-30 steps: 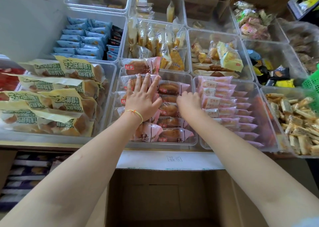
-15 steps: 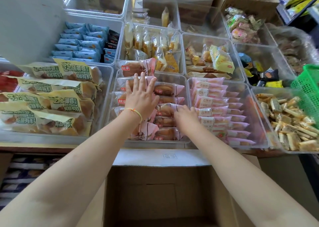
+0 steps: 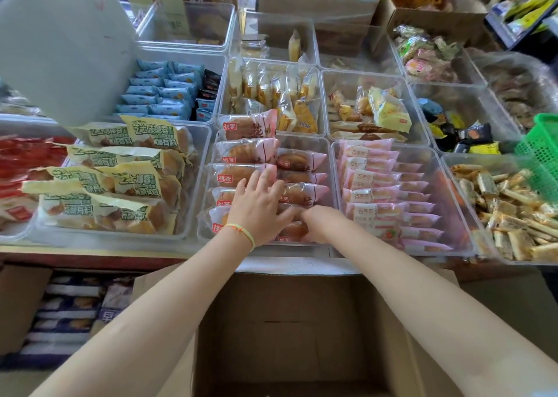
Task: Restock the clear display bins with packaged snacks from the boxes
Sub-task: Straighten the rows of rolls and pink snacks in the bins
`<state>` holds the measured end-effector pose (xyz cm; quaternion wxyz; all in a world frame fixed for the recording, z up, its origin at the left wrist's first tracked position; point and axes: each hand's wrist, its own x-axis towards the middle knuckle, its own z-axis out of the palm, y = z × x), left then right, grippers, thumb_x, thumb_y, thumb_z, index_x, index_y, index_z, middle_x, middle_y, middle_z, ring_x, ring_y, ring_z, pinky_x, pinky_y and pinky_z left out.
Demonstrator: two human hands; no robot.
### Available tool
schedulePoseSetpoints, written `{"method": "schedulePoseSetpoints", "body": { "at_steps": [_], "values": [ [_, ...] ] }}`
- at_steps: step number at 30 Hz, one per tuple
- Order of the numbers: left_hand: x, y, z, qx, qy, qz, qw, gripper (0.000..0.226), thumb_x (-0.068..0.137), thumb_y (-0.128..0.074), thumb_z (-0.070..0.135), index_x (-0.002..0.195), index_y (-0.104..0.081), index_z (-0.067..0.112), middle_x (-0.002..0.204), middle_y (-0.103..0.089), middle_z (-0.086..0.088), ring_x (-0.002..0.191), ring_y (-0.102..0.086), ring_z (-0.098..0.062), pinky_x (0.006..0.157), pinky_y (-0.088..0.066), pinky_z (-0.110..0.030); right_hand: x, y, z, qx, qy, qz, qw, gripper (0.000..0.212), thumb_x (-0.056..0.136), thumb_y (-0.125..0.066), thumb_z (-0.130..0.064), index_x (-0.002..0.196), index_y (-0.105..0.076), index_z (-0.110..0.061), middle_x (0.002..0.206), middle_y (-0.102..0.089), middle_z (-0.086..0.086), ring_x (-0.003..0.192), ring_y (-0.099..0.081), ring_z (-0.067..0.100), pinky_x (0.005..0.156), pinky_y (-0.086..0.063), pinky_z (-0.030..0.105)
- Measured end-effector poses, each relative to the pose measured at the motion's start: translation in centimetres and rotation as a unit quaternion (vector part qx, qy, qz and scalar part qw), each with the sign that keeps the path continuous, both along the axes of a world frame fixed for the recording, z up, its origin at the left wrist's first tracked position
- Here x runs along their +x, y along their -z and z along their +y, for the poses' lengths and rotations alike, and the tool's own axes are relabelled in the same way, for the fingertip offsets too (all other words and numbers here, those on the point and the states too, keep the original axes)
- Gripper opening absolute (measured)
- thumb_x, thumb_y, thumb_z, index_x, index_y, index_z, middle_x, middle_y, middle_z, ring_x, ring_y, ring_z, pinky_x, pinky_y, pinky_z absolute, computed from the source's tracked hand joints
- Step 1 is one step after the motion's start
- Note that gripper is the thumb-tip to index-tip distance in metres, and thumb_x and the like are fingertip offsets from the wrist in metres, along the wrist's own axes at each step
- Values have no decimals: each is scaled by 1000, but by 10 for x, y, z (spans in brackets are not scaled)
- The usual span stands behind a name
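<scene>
Pink-and-clear bread packets (image 3: 241, 152) lie in two columns in the middle clear bin (image 3: 305, 142). My left hand (image 3: 259, 206) rests flat on the left column, with its fingers spread and a yellow-orange band on the wrist. My right hand (image 3: 320, 223) is at the near end of the right column, its fingers curled down among the packets and hidden, and it touches the thumb of my left hand. An open cardboard box (image 3: 287, 321) stands below the bins in front of me, and its visible inside shows no packets.
Clear bins surround the middle one: yellow-green bread packets (image 3: 129, 185) on the left, pink packets (image 3: 371, 182) on the right, blue packets (image 3: 163, 94) behind. A green basket (image 3: 540, 161) stands at the right edge. A box of dark blue packets (image 3: 69, 312) sits low on the left.
Both hands have slid toward me along the bread packets to the bin's near end. My right hand has come closer to my left and now touches it.
</scene>
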<state>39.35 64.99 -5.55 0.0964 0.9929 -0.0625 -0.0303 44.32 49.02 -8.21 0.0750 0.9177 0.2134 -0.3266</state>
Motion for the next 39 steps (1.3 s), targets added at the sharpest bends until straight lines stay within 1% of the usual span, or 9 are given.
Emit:
{"method": "schedulePoseSetpoints", "body": {
  "at_steps": [3,5,9,12,15,18,25,30,39],
  "values": [
    [-5,1,4,-33,-2,48,998,68,95,-17,65,152,-25,30,164,-12,-6,151,-8,-26,121,-13,-48,-1,0,7,-13,15,-18,1000,55,93,-59,-7,144,-48,-25,121,-64,7,102,-65,27,76,-53,33],
    [-3,-4,11,-67,-17,20,997,61,100,-21,56,154,-24,28,164,-17,-5,151,-11,-24,121,-12,-44,4,-2,14,30,56,-32,997,40,95,-55,-10,133,-59,-22,114,-65,5,98,-64,26,78,-53,34],
    [-13,-5,50,-36,-113,-26,993,52,102,-29,40,152,-30,24,163,-19,-6,151,-13,-21,121,-11,-41,6,-24,34,250,180,-170,936,26,103,-37,-21,114,-59,-13,114,-59,8,97,-59,29,88,-52,47],
    [-27,8,79,-7,-141,20,990,57,103,-23,45,157,-19,24,165,-10,-2,152,-5,-18,122,-8,-43,-9,-43,64,359,155,-210,896,45,106,-35,-29,144,-43,-7,148,-43,14,136,-42,31,113,-35,46],
    [-29,17,88,10,-113,51,992,60,103,-15,48,158,-9,26,166,2,1,152,3,-16,123,-6,-44,-23,-33,92,255,68,-164,950,65,106,-24,-44,161,-9,-13,168,-3,6,155,1,22,125,-3,45],
    [-25,21,92,18,-97,61,993,60,102,-12,48,158,-1,27,165,11,2,152,8,-16,123,-5,-44,-23,-13,91,166,47,-168,971,67,105,-15,-50,160,2,-16,168,12,3,153,16,19,124,6,47],
    [-24,25,105,3,-84,94,992,64,102,-10,52,157,4,23,164,13,-2,151,13,-20,122,-4,-49,-25,-12,100,123,47,-180,975,70,103,-13,-55,161,1,-16,168,11,2,153,16,18,123,9,50],
    [-12,0,103,-40,-69,-39,996,60,102,-27,43,155,-20,17,164,-13,-9,152,-7,-24,122,-11,-45,-14,-37,101,162,82,-242,953,63,106,-22,-43,161,-8,-14,168,2,4,155,5,21,124,5,51],
    [64,21,103,57,1,21,998,65,100,-14,55,157,-2,28,165,9,-3,150,16,-25,121,-1,-53,49,-34,111,135,156,-187,960,62,106,-28,-38,161,-5,-20,167,3,16,154,-4,30,123,-7,46]
  ]
}}
